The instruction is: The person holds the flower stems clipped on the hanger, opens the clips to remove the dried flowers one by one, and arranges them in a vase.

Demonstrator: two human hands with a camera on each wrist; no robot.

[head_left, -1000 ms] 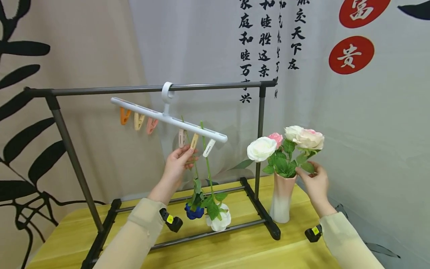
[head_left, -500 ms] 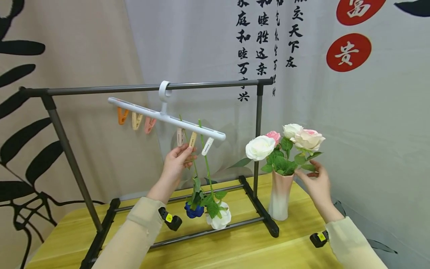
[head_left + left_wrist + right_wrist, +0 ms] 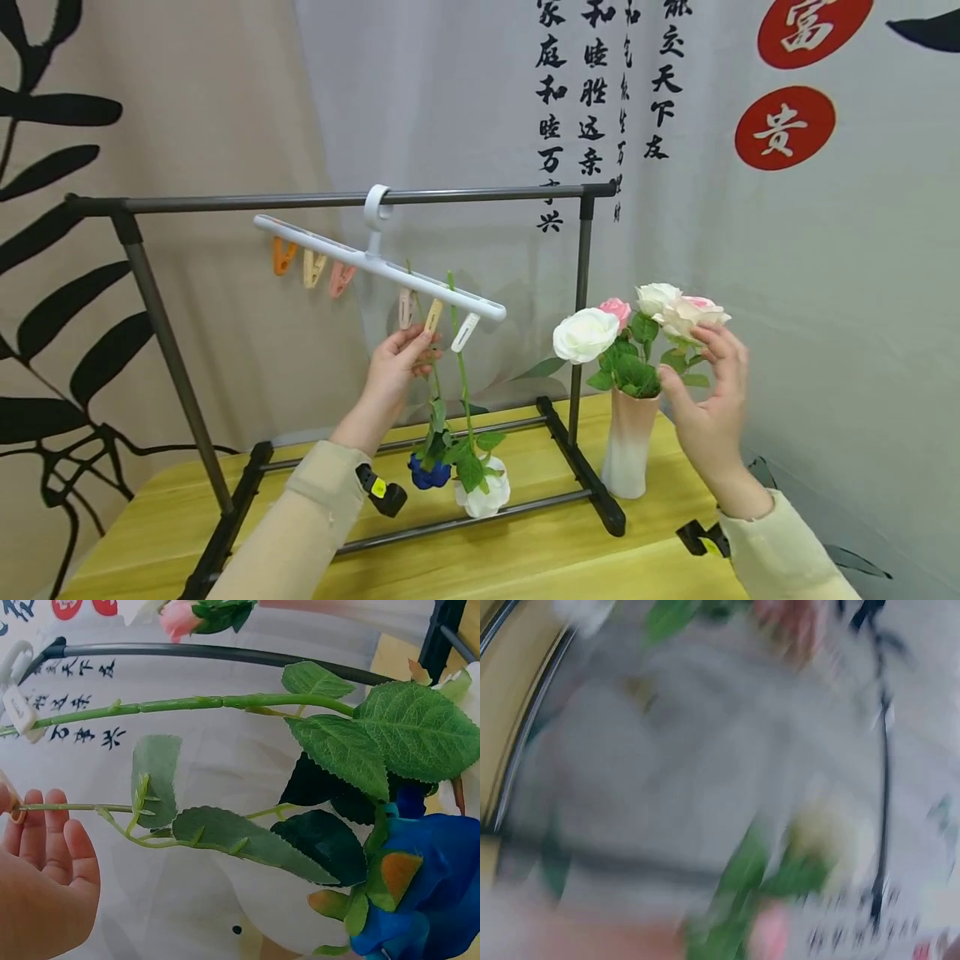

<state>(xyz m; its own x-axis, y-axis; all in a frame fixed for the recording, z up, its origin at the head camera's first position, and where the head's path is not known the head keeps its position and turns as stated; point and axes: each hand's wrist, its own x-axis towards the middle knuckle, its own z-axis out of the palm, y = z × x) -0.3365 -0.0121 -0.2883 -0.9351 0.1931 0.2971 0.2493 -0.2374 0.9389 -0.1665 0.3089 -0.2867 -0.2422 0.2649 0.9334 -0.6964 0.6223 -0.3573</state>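
Precariously slanted, a white hanger (image 3: 382,267) hangs from a rail (image 3: 480,195) above a table (image 3: 585,567), with a blue rose (image 3: 429,473) and a white rose (image 3: 480,500) dangling head-down at its lower end. The left hand (image 3: 393,362) pinches a yellow clip (image 3: 433,317) by the blue rose's stem (image 3: 75,807); squeezing it might let the flower drop, and a tug could swing the hanger. The right hand (image 3: 712,408), fingers spread, is at a pale rose (image 3: 686,317) in a slim vase (image 3: 626,454), contact unclear. Snagging a leaf (image 3: 697,381) there could tip the vase or drag out a neighboring flower (image 3: 585,335).
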